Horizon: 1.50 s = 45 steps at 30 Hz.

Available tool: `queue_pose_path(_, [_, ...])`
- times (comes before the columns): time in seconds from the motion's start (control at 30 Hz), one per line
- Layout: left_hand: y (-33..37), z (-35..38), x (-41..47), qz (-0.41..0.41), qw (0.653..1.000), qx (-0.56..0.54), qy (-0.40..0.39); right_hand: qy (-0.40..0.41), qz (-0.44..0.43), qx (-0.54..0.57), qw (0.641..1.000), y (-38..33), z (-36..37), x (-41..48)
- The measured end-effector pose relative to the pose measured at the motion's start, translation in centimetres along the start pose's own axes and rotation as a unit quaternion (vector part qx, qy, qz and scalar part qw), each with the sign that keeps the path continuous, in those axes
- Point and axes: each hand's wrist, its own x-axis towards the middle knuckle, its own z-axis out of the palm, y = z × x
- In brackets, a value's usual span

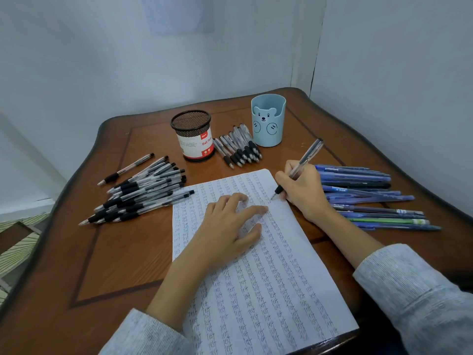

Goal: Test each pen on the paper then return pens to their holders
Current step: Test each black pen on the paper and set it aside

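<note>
Your right hand is pinching a clear black-grip pen in a writing hold, and its tip is touching the paper in the blank strip near the top right edge. Your left hand is lying flat with fingers spread, pressing the sheet down. Risks: your right wrist is sitting just beside the blue pens, so a sweep back is likely knocking them toward the table edge. Your left palm is covering written rows and may be smearing any wet ink. The sheet is running out of free space, so new marks may be landing on old ones and hiding a dead pen. The separate piles are lying loose, so tested and untested pens are easy to mix up. Counts: one sheet; two holders, the black mesh holder and the blue bear holder, with no pens sticking out of either; about eight pens in the middle group between the holders; roughly a dozen blue pens; one lone pen lying apart; the left pile is overlapping too much to count, well over ten.
</note>
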Motion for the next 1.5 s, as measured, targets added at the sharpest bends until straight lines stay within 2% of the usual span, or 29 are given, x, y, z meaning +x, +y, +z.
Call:
queue_pose_path(0.07, [0.0, 0.0, 0.0, 0.001, 1.000, -0.001, 0.002, -0.005, 0.031, 0.082, 0.996, -0.2, -0.2, 0.0])
queue_pose_path(0.13, [0.0, 0.0, 0.1, 0.003, 1.000, -0.001, 0.004, -0.033, 0.031, 0.112, 0.993, -0.4, -0.2, -0.1])
queue_pose_path(0.3, [-0.1, 0.0, -0.1, 0.011, 0.999, -0.017, 0.039, -0.075, -0.007, 0.033, 0.997, -0.3, -0.1, -0.5])
queue_pose_path(0.5, [-0.8, -0.9, 0.1, -0.027, 0.995, 0.002, 0.094, -0.079, -0.050, 0.015, 0.995, -0.8, 0.2, -1.0])
queue_pose_path(0.87, [-3.8, -2.2, -0.1, -0.064, 0.995, -0.018, 0.080, -0.102, -0.044, 0.067, 0.992, -1.5, -0.4, -1.3])
queue_pose_path(1.17, [-4.2, -1.9, 0.1, -0.053, 0.996, -0.037, 0.067, -0.143, 0.038, 0.077, 0.986, -1.3, -0.5, -0.2])
queue_pose_path(1.23, [-4.2, -2.0, 0.1, -0.057, 0.996, -0.037, 0.062, -0.133, 0.020, 0.038, 0.990, -1.5, -0.2, 0.6])
queue_pose_path(1.37, [-4.3, -2.0, 0.2, -0.064, 0.996, -0.035, 0.052, -0.043, -0.033, -0.092, 0.994, -2.4, 1.2, 3.1])
queue_pose_path(1.5, [-4.3, -2.0, 0.3, -0.067, 0.996, -0.036, 0.051, 0.003, -0.034, -0.139, 0.990, -3.7, 3.2, 5.9])
